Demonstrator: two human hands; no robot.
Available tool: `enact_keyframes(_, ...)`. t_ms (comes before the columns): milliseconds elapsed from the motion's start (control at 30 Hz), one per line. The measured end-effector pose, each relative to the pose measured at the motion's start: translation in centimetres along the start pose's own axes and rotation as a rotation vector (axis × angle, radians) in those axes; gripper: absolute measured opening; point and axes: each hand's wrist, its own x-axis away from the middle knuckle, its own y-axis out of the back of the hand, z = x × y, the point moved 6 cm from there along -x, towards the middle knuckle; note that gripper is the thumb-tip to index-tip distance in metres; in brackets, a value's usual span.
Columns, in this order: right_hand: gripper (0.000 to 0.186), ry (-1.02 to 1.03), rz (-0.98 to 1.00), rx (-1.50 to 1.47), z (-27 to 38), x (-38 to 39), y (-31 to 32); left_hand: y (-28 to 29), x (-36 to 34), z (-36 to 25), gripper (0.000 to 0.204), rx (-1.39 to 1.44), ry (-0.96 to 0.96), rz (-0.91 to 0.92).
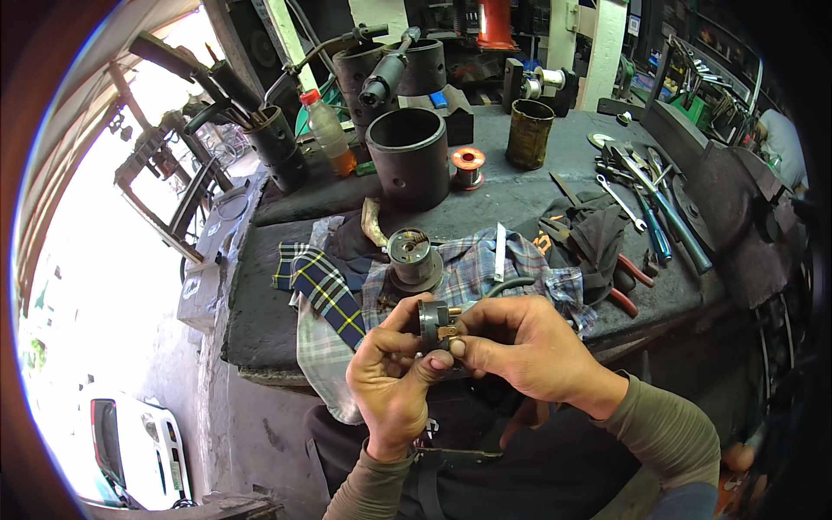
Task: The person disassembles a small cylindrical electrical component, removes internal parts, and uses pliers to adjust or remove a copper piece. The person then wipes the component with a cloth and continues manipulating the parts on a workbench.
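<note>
A round dark component (431, 322) with brass fittings is held upright by my left hand (388, 373), fingers wrapped round its left side and thumb below. My right hand (511, 347) pinches a small brass piece (450, 332) on the component's right face with thumb and forefinger; its other fingers are curled and partly hidden. Just beyond my hands, a cylindrical metal part (410, 253) with a flanged base rests on crumpled plaid cloths (318, 288). A pale flat strip (500, 251) and a dark hose (511, 285) lie on the cloth behind my right hand.
The worn bench (238, 321) carries metal cylinders (407, 173), a bottle (325, 130), a solder spool (468, 178), a rusty can (529, 134), and wrenches and pliers (641, 195) at right. A co-worker (780, 147) is at far right. A white car (139, 451) stands at lower left.
</note>
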Motion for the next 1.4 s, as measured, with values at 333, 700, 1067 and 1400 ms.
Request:
enact_keyframes(333,0.016,-0.018,0.045,0.081,-0.6,-0.6,0.6,0.2,-0.1,0.5,0.026,-0.06,0.035,0.047)
enact_keyframes(700,0.023,0.184,-0.039,0.405,-0.4,-1.3,0.8,0.7,0.0,1.1,0.033,-0.218,0.137,-0.015)
enact_keyframes(1067,0.021,0.308,-0.099,0.437,0.4,-0.8,0.3,1.0,0.0,1.0,0.03,-0.142,0.106,-0.029)
enact_keyframes(1400,0.02,-0.062,0.014,0.168,-1.5,-2.0,1.3,0.4,-0.7,0.4,0.025,-0.171,0.057,0.048)
